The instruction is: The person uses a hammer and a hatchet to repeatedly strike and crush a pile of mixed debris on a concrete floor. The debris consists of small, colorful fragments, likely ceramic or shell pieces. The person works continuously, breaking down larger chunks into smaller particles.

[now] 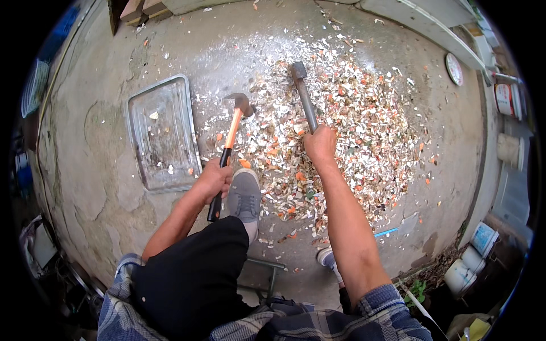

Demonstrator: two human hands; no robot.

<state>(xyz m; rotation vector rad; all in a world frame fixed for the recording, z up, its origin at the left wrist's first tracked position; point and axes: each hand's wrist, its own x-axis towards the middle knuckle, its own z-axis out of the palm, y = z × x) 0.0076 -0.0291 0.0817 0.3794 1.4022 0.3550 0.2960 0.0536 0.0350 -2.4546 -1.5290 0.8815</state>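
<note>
My left hand [212, 179] is wrapped round the black grip of a claw hammer [232, 132] with an orange shaft. Its dark steel head points away from me, over the left edge of a spread of broken shells [364, 136]. In my right hand [321, 143] is a second hammer [304, 94], with a blocky dark head and a plain grey handle, held over the shell pieces. White, orange and brown fragments make up the spread. Whether either hammer head touches the fragments I cannot tell.
A shallow metal tray [162, 133] with a few fragments lies left of the shells. My grey shoe [245, 196] stands at the spread's near edge. A small plate [454, 69] leans at the far right, with buckets [484, 238] along the right side. A green metal stool frame [272, 278] is beneath me.
</note>
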